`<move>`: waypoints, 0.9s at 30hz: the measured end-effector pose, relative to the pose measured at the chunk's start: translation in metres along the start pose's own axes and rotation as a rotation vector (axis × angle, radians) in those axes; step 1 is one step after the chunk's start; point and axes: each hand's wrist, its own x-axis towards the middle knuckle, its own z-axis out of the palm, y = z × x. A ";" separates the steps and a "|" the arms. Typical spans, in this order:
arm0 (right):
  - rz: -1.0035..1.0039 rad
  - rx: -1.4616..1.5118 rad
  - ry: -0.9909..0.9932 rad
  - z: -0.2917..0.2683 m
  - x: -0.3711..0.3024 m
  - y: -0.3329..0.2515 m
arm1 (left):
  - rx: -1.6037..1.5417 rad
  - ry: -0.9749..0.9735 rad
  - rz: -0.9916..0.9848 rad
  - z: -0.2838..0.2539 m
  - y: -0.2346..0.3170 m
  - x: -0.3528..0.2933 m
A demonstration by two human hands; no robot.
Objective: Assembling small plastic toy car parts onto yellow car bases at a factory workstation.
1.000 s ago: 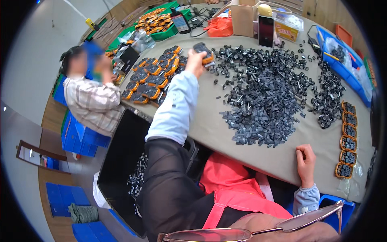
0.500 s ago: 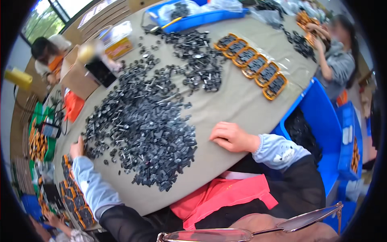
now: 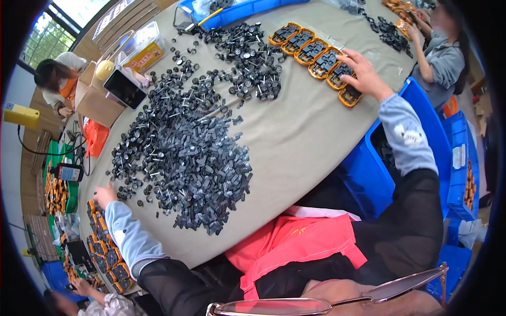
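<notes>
Reaching far to the right, my right hand [image 3: 366,76] has its fingers spread over the near end of a row of orange-rimmed black plastic parts [image 3: 312,48]. It touches or hovers just above them; I cannot tell which. My left hand [image 3: 106,195] is at the table's left edge, fingers apart, beside the top of a second batch of orange-and-black parts [image 3: 112,256]. Between my hands lies a big heap of small dark flat pieces [image 3: 211,174]. Black wheels on metal axles [image 3: 247,79] are spread around and beyond the heap.
A blue tray [image 3: 253,9] stands at the far edge. A phone [image 3: 125,88] leans by a cardboard box [image 3: 95,100] and a clear tub [image 3: 141,48]. Blue bins [image 3: 363,168] adjoin the table on the right. Other people work at far left, far right and lower left.
My right hand has moved from the table's near edge up and right to the row of orange-rimmed parts, its fingers spreading. My left hand stays near the left edge. The view has shifted slightly.
</notes>
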 end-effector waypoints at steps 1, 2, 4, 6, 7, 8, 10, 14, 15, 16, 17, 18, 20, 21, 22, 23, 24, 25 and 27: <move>0.002 0.036 -0.063 0.004 0.005 0.008 | -0.260 0.088 -0.076 -0.037 0.009 -0.027; 0.021 0.116 -0.149 0.007 0.011 0.013 | -0.523 0.185 -0.156 -0.064 0.011 -0.047; -0.013 0.155 -0.135 0.022 0.016 0.018 | -0.623 0.264 -0.062 -0.082 0.007 -0.070; -0.065 0.187 -0.130 0.034 0.019 0.012 | -0.746 0.493 0.148 -0.093 0.003 -0.092; -0.074 0.217 -0.134 0.034 0.017 0.006 | -0.744 0.498 0.146 -0.097 0.007 -0.102; -0.076 0.238 -0.151 0.031 0.012 -0.012 | -0.893 0.464 0.266 -0.121 0.020 -0.128; -0.100 0.234 -0.143 0.028 0.002 -0.050 | -1.140 0.407 0.497 -0.163 0.051 -0.179; 0.054 0.257 -0.226 0.018 -0.009 -0.126 | -1.229 0.359 0.925 -0.239 0.115 -0.296; 0.025 0.267 -0.230 0.021 -0.004 -0.140 | -1.296 0.300 0.976 -0.246 0.130 -0.322; 0.056 0.255 -0.219 0.024 0.000 -0.155 | -1.282 0.339 1.051 -0.249 0.141 -0.338; 0.095 0.239 -0.211 0.026 0.003 -0.169 | -1.270 0.374 1.136 -0.250 0.153 -0.349; 0.135 0.220 -0.248 0.029 0.009 -0.182 | -1.213 0.360 1.135 -0.249 0.162 -0.355; 0.112 0.262 -0.215 0.031 0.014 -0.192 | -1.159 0.378 1.123 -0.244 0.171 -0.355; 0.112 0.297 -0.178 0.031 0.015 -0.194 | -1.150 0.385 1.111 -0.243 0.170 -0.352; 0.105 0.307 -0.171 0.031 0.012 -0.190 | -1.172 0.406 1.085 -0.244 0.170 -0.349; 0.053 0.392 -0.097 0.032 0.003 -0.174 | -1.195 0.426 1.073 -0.248 0.172 -0.345; 0.006 0.463 -0.020 0.027 -0.009 -0.155 | -1.189 0.438 1.072 -0.257 0.176 -0.341; -0.036 0.529 0.060 0.024 -0.020 -0.140 | -1.169 0.474 1.071 -0.259 0.179 -0.336; -0.273 0.382 0.303 0.027 -0.043 -0.131 | -1.157 0.443 1.097 -0.266 0.201 -0.327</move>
